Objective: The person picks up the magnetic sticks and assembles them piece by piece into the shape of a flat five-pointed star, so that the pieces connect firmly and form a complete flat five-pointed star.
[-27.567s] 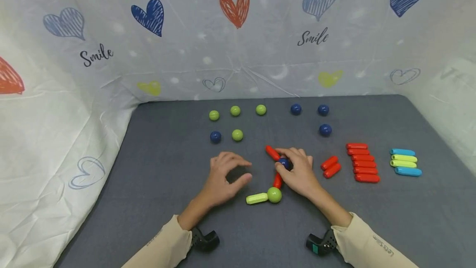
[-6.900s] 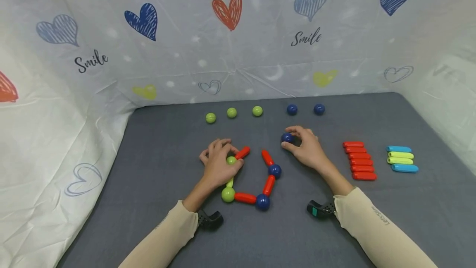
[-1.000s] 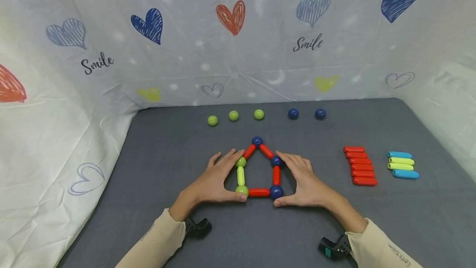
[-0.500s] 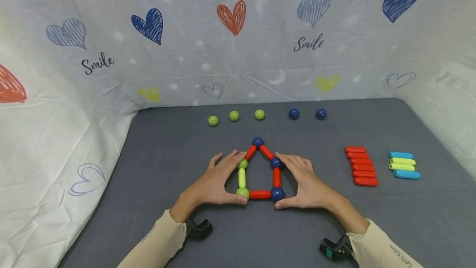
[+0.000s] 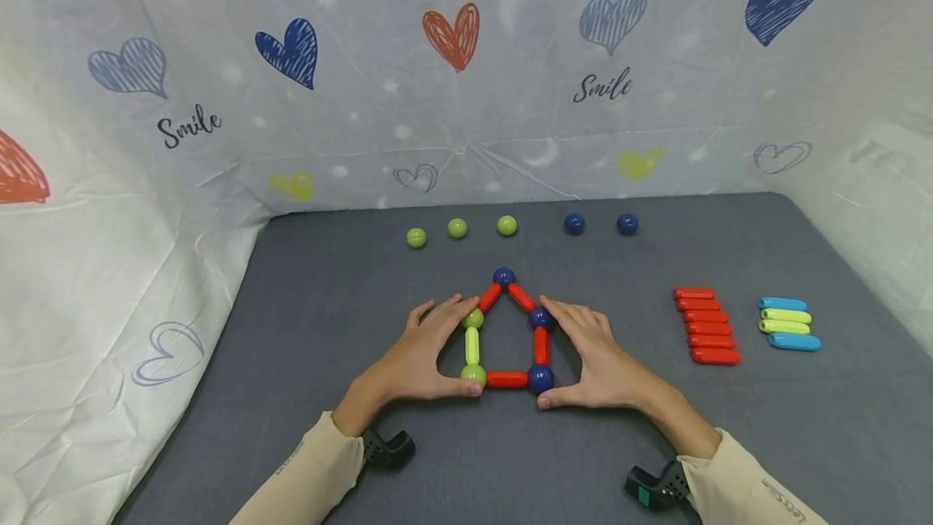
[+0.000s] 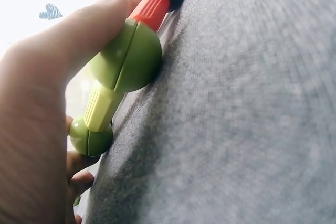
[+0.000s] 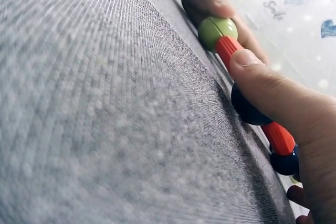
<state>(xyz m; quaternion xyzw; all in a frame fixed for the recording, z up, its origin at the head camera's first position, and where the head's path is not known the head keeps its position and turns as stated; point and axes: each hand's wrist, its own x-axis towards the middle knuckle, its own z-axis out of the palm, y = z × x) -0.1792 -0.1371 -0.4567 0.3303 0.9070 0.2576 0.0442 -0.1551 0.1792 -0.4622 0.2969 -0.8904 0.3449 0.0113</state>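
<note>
Blue ball moved to apex, 2 hands touching rod-and-ball frame

I see a house shape flat on the gray table: four red sticks, one yellow stick, two green balls and three blue balls, all joined up.

The left arm slants in from the near left of the table, the right arm from the near right, sleeves reaching the wrists. The left hand and right hand mirror each other, palms inward and well apart from the far edge. Each thumb points toward the other hand, spread wide from the fingers, which stretch toward the far edge, only slightly bent.
</note>
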